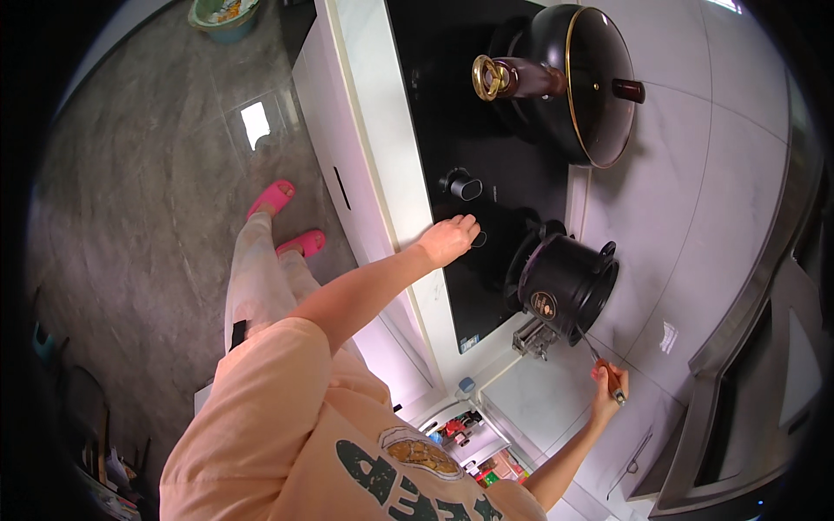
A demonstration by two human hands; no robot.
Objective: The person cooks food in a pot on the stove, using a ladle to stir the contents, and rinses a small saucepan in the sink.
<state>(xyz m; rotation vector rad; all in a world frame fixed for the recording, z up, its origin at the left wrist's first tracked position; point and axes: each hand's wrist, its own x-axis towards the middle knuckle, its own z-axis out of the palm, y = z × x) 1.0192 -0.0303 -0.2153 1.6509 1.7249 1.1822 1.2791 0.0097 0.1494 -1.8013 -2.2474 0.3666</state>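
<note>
My left hand (pixel 449 239) is at the front of the black glass gas hob (pixel 417 111), its fingers closed around a control knob (pixel 479 239) that they mostly cover. A second black knob (pixel 466 187) stands free beside it. In my right hand (pixel 607 391) is a cooking utensil with a brown handle (pixel 612 381) and a thin metal shaft. That shaft reaches into a deep black pot (pixel 560 277), where the utensil's head is hidden. The pot sits on the near burner, has small side handles and bears a round label with writing.
A black wok (pixel 547 39) with a gold-rimmed glass lid (pixel 603 98) occupies the other burner, its handle pointing forward. A metal device (pixel 534 338) stands beside the pot. White tiled wall (pixel 664 195) and a range hood (pixel 736 391) lie beyond. A basin (pixel 228 29) is on the floor.
</note>
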